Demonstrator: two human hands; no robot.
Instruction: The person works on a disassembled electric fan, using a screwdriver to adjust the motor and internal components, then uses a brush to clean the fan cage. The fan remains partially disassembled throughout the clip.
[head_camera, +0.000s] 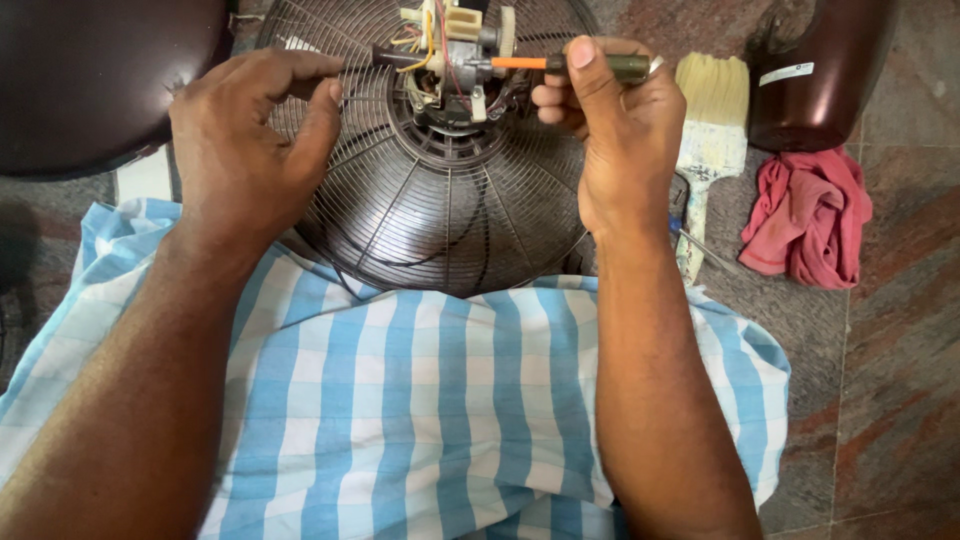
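The right hand (610, 130) has its grip closed around a screwdriver with a dark olive handle and orange shaft (580, 66), thumb pressed along the top; the shaft points toward nine o'clock and its tip meets the exposed fan motor with cream plastic parts and coloured wires (450, 55). The left hand (250, 130) sits at nine o'clock of the motor, its fingers pinched shut on a dark metal part at the motor's side; what that part is I cannot tell. The motor sits at the centre of a round dark wire fan guard (440, 210), which rests against a lap covered in blue-and-white checked cloth (430, 400). At three o'clock of the right hand, on the speckled stone floor (900, 330), lies a flat paintbrush with pale bristles and a paint-stained handle (705, 130). Further toward three o'clock lie a crumpled pink rag (810, 215) and a dark brown glossy plastic housing (825, 65).
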